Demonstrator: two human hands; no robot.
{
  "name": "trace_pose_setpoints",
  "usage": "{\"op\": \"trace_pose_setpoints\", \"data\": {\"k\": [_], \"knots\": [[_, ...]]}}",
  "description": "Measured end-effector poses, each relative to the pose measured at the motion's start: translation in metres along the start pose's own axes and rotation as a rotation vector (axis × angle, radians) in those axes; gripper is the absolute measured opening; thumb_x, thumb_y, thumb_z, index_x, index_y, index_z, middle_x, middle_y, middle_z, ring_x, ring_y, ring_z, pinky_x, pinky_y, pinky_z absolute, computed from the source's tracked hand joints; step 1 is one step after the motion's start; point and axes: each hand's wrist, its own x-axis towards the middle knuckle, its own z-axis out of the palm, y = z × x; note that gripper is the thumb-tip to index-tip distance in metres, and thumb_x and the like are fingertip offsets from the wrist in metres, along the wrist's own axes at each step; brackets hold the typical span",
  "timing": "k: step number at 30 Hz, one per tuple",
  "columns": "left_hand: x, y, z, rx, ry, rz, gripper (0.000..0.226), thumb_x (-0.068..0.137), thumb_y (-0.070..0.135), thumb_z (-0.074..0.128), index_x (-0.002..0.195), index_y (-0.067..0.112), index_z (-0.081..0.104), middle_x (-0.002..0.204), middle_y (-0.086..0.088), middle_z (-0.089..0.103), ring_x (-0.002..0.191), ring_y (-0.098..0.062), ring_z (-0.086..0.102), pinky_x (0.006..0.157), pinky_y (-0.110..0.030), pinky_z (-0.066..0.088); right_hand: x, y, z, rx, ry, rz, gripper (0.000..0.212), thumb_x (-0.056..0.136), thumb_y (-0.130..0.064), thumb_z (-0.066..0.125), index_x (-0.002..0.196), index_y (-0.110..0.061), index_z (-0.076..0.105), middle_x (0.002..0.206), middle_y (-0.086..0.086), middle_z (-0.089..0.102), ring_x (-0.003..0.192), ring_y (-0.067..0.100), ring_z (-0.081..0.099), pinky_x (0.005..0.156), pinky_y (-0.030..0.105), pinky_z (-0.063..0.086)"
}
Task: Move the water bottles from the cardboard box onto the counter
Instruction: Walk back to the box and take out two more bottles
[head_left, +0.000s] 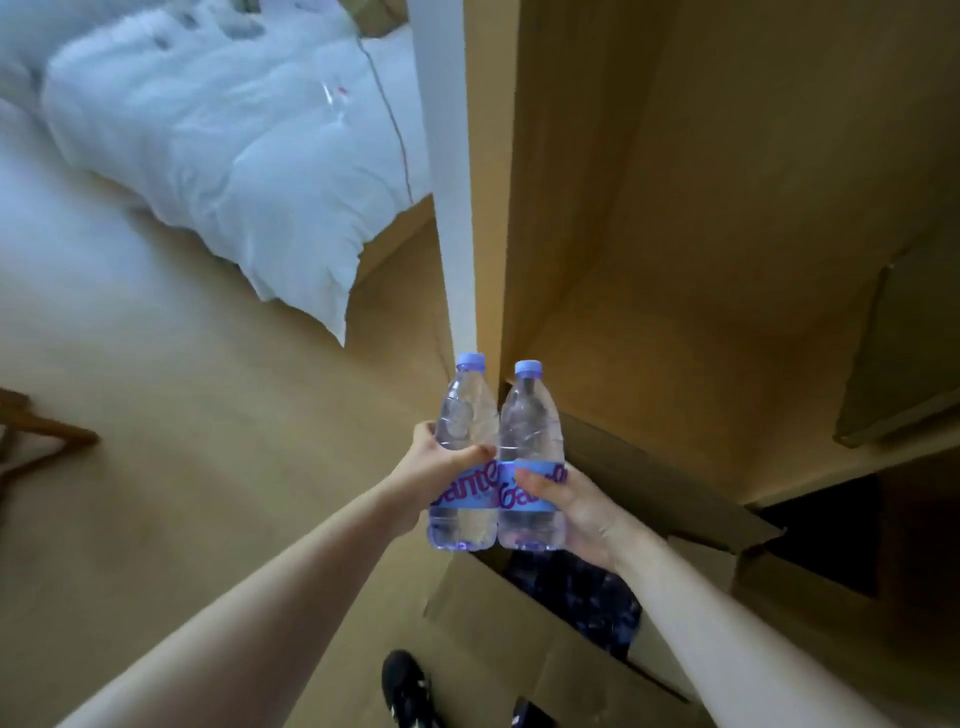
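Observation:
Two clear water bottles with pale blue caps and blue labels stand upright side by side in the air, touching. My left hand (434, 460) grips the left bottle (464, 415) around its middle. My right hand (574, 506) grips the right bottle (530, 421) at its label. Both are held above the open cardboard box (519, 629) on the floor, whose dark inside shows several more bottles (576, 587), blurred. The counter is not plainly in view.
A wooden wall or cabinet side (675, 208) rises behind the box, with a white post (452, 182) at its corner. A bed with a white duvet (208, 130) lies at the upper left. My dark shoe (405, 686) stands beside the box; wooden legs (31, 441) show at left.

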Motion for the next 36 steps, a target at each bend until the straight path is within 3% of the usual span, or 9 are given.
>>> {"op": "trace_pose_setpoints", "data": {"k": [4, 6, 11, 13, 17, 20, 27, 31, 36], "knots": [[-0.037, 0.019, -0.067, -0.075, 0.117, 0.047, 0.057, 0.076, 0.023, 0.078, 0.118, 0.014, 0.04, 0.104, -0.008, 0.064, 0.078, -0.016, 0.071, 0.061, -0.028, 0.057, 0.013, -0.025, 0.072, -0.068, 0.026, -0.093, 0.046, 0.085, -0.021, 0.065, 0.125, -0.001, 0.056, 0.109, 0.024, 0.067, 0.096, 0.041, 0.065, 0.088, 0.054, 0.051], [-0.055, 0.024, -0.102, -0.11, 0.186, 0.093, 0.052, 0.08, 0.019, 0.075, 0.12, 0.01, 0.042, 0.102, -0.008, 0.064, 0.077, -0.015, 0.069, 0.059, -0.024, 0.055, 0.023, -0.033, 0.116, -0.075, 0.004, -0.118, 0.049, 0.082, -0.022, 0.066, 0.124, -0.001, 0.053, 0.104, 0.026, 0.068, 0.086, 0.036, 0.065, 0.074, 0.044, 0.055], [-0.1, 0.037, -0.195, -0.146, 0.248, 0.215, 0.055, 0.076, 0.023, 0.082, 0.117, 0.006, 0.051, 0.11, -0.013, 0.066, 0.086, -0.012, 0.069, 0.064, -0.021, 0.055, 0.053, -0.046, 0.227, -0.124, -0.149, -0.137, 0.093, 0.049, -0.047, 0.09, 0.123, -0.003, 0.056, 0.108, 0.031, 0.064, 0.092, 0.042, 0.063, 0.075, 0.052, 0.054], [-0.115, 0.038, -0.232, -0.114, 0.255, 0.223, 0.062, 0.069, 0.025, 0.087, 0.118, 0.003, 0.055, 0.112, -0.017, 0.066, 0.094, -0.019, 0.069, 0.077, -0.03, 0.057, 0.069, -0.052, 0.262, -0.206, -0.184, -0.154, 0.085, 0.058, -0.045, 0.088, 0.125, -0.003, 0.055, 0.1, 0.02, 0.069, 0.087, 0.035, 0.068, 0.071, 0.045, 0.058], [-0.128, 0.027, -0.297, -0.182, 0.511, 0.172, 0.068, 0.068, 0.02, 0.087, 0.12, 0.006, 0.047, 0.114, -0.014, 0.064, 0.097, -0.022, 0.068, 0.085, -0.041, 0.057, 0.112, -0.057, 0.328, -0.362, -0.158, -0.159, 0.067, 0.073, -0.02, 0.08, 0.127, 0.002, 0.046, 0.106, 0.017, 0.066, 0.089, 0.029, 0.069, 0.066, 0.033, 0.056], [-0.134, 0.015, -0.336, -0.188, 0.662, 0.141, 0.07, 0.065, 0.024, 0.089, 0.116, 0.01, 0.043, 0.111, -0.01, 0.062, 0.099, -0.024, 0.066, 0.089, -0.047, 0.055, 0.135, -0.062, 0.377, -0.507, -0.125, -0.232, 0.068, 0.075, -0.019, 0.082, 0.125, -0.012, 0.037, 0.108, 0.004, 0.06, 0.087, 0.009, 0.064, 0.056, 0.015, 0.051], [-0.123, -0.001, -0.422, -0.109, 0.97, 0.047, 0.067, 0.068, 0.03, 0.085, 0.114, 0.02, 0.038, 0.103, 0.001, 0.057, 0.091, -0.02, 0.061, 0.083, -0.038, 0.054, 0.197, -0.067, 0.462, -0.75, -0.034, -0.43, 0.077, 0.072, -0.033, 0.082, 0.131, -0.026, 0.034, 0.115, 0.001, 0.056, 0.101, 0.019, 0.061, 0.087, 0.044, 0.055], [-0.091, 0.003, -0.48, -0.139, 1.009, 0.05, 0.067, 0.069, 0.029, 0.085, 0.114, 0.025, 0.036, 0.099, 0.005, 0.056, 0.083, -0.013, 0.058, 0.065, -0.028, 0.047, 0.253, -0.08, 0.5, -0.861, -0.032, -0.479, 0.077, 0.071, -0.038, 0.081, 0.132, -0.027, 0.034, 0.114, -0.003, 0.055, 0.097, 0.015, 0.06, 0.083, 0.04, 0.056], [-0.03, 0.034, -0.559, -0.188, 1.067, 0.052, 0.07, 0.07, 0.028, 0.084, 0.118, 0.025, 0.034, 0.099, 0.008, 0.053, 0.085, -0.012, 0.058, 0.07, -0.029, 0.048, 0.344, -0.123, 0.55, -0.949, -0.054, -0.538, 0.074, 0.072, -0.042, 0.079, 0.129, -0.032, 0.033, 0.11, -0.008, 0.054, 0.086, 0.007, 0.058, 0.064, 0.021, 0.048]]}}
